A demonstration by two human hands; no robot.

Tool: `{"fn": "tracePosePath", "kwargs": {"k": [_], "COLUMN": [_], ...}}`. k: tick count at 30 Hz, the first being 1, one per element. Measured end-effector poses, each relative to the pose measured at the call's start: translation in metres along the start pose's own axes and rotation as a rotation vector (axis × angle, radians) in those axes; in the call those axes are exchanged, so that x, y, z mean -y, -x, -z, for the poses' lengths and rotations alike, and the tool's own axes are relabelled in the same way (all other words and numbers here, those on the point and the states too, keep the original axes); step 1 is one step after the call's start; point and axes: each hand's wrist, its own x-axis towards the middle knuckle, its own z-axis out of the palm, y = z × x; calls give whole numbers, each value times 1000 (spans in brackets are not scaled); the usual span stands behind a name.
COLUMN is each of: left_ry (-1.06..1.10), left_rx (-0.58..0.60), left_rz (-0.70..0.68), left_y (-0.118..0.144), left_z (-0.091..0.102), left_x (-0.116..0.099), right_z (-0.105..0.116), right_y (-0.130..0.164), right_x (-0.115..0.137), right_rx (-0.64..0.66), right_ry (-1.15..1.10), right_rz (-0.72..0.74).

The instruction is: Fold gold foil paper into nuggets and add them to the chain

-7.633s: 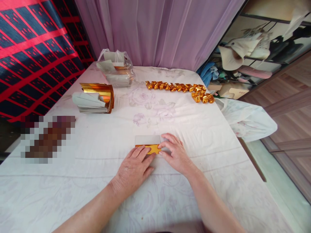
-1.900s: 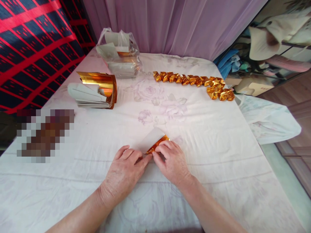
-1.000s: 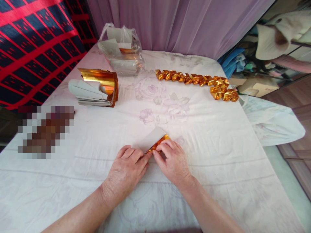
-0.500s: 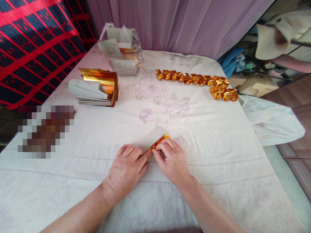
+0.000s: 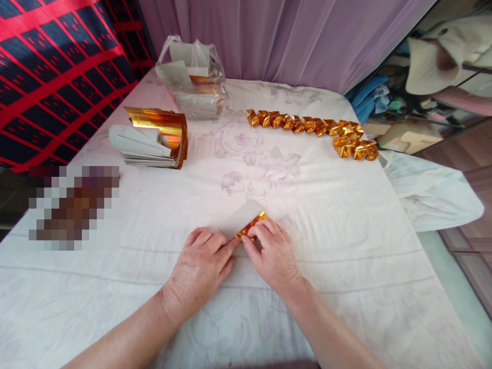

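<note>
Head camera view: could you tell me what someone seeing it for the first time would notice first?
Probably the left hand and right hand pinching a half-folded gold foil paper at the near middle of the white cloth-covered table. Next, the row of folded gold pieces glints along the far right, and a stack of gold-faced sheets sits at the far left, in front of a plastic bag of sheets.

Gold-and-white paper; white cloth (faint lilac flowers); lilac curtain; red-striped navy blanket.
</note>
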Motion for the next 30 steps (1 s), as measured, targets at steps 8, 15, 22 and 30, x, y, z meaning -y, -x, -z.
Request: {"fn": "tracePosePath", "kwargs": {"k": [8,15,22,30], "left_ry": [9,-1,-8,-6], "left_rx": [19,46,37,56], "left_rz": [10,21,19,27], "left_y": [0,0,0,0], "left_z": [0,0,1,1], "left_x": [0,0,0,0], "right_z": [-1,-2,-2,-3], "right_y": [0,0,0,0], "right_x": [0,-1,0,-1], "right_rx": [-3,5,9,16], "right_ry": [5,26,26,13], "right_rz": [-6,-3,-14,-41]}}
